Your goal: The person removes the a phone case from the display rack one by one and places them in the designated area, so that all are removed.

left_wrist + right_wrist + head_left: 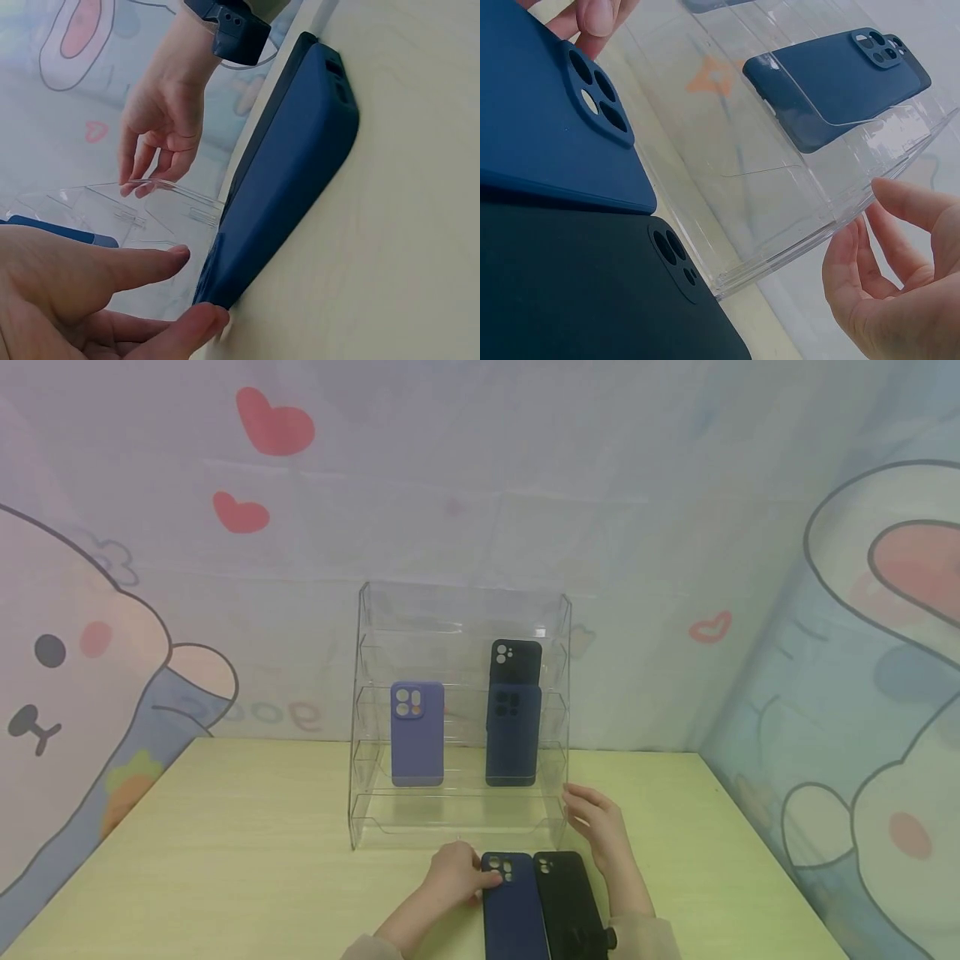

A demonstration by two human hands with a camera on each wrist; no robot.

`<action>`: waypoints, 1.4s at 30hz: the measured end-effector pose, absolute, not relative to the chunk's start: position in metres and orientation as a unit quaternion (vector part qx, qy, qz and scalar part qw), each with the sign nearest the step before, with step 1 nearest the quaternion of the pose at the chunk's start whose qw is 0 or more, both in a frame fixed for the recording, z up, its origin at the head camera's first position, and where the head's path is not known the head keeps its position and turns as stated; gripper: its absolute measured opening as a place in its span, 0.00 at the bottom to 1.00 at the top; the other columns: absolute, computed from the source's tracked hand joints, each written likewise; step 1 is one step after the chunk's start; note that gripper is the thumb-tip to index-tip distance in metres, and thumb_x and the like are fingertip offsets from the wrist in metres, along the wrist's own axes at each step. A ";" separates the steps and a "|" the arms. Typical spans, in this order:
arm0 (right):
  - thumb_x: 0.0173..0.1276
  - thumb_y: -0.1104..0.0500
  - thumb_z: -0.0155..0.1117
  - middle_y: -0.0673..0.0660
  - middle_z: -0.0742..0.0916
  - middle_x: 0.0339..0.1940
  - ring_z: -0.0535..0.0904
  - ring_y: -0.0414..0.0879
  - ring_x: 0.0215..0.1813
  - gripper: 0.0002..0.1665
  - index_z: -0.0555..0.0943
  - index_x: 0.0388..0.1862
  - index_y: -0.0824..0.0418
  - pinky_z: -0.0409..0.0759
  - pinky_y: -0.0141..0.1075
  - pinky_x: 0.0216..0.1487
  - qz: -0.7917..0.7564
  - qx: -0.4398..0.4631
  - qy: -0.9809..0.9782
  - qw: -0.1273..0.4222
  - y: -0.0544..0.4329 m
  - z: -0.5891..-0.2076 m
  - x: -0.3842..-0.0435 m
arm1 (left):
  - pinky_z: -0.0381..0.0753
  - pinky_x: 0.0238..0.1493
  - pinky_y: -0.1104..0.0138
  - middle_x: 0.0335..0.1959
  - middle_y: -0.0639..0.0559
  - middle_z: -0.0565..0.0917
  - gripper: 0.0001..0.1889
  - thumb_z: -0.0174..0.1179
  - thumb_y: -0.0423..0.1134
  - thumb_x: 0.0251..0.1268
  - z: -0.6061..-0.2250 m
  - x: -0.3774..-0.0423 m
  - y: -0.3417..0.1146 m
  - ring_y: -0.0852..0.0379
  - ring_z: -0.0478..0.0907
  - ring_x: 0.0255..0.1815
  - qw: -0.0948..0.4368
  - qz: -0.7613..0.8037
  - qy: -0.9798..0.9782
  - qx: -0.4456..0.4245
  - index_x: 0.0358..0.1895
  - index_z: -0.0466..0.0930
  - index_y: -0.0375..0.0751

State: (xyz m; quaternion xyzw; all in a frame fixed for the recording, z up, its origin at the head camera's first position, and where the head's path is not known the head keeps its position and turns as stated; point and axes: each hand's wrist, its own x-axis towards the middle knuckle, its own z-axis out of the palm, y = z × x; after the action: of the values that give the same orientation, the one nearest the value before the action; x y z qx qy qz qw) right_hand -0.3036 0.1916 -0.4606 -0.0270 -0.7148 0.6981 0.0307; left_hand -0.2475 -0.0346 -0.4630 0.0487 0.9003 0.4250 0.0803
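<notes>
My left hand (455,877) is at the upper left corner of a dark blue phone case (513,910) lying on the table. Its thumb overlaps the case's camera cutouts in the head view; in the left wrist view a fingertip (210,311) meets the case's end and the thumb stands apart from it. A black phone case (566,902) lies alongside. My right hand (602,827), fingers loosely bent, touches the right side edge of a clear tiered rack (566,718). On the rack stand a purple case (417,743), a blue case (513,747) and a black case (516,662) behind it.
The rack stands on a pale wooden table (247,827), toward its back edge. Behind hangs a cloth backdrop (480,468) with hearts and cartoon animals. A dark wrist camera (240,34) is strapped to my right wrist.
</notes>
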 end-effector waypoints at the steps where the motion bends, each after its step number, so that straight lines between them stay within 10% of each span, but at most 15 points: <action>1: 0.74 0.59 0.57 0.66 0.74 0.68 0.73 0.57 0.66 0.26 0.70 0.65 0.73 0.71 0.48 0.69 0.699 -0.028 -0.714 0.030 0.192 -0.461 -0.304 | 0.85 0.40 0.56 0.24 0.43 0.84 0.17 0.72 0.39 0.54 -0.462 -0.247 -0.035 0.53 0.83 0.19 0.082 0.423 0.901 0.051 0.35 0.83 0.24; 19: 0.74 0.60 0.56 0.67 0.73 0.69 0.71 0.60 0.68 0.26 0.70 0.65 0.73 0.71 0.48 0.69 0.700 -0.027 -0.713 0.031 0.192 -0.460 -0.302 | 0.84 0.44 0.52 0.38 0.43 0.87 0.22 0.64 0.42 0.64 -0.419 -0.256 -0.080 0.47 0.85 0.28 0.151 0.429 0.879 0.143 0.54 0.79 0.27; 42: 0.73 0.60 0.58 0.67 0.74 0.68 0.71 0.61 0.68 0.26 0.70 0.65 0.73 0.70 0.50 0.70 0.707 -0.024 -0.706 0.032 0.192 -0.463 -0.304 | 0.80 0.52 0.53 0.49 0.39 0.85 0.15 0.60 0.37 0.68 -0.343 -0.307 -0.158 0.44 0.80 0.52 -0.162 0.477 0.855 0.125 0.55 0.80 0.34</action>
State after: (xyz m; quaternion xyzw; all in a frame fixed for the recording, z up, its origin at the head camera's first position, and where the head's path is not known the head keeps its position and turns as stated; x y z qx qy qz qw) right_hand -0.3040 0.1916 -0.4625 -0.0237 -0.7058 0.7073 0.0320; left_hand -0.3067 -0.1582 -0.3426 0.1252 0.8550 0.4765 -0.1618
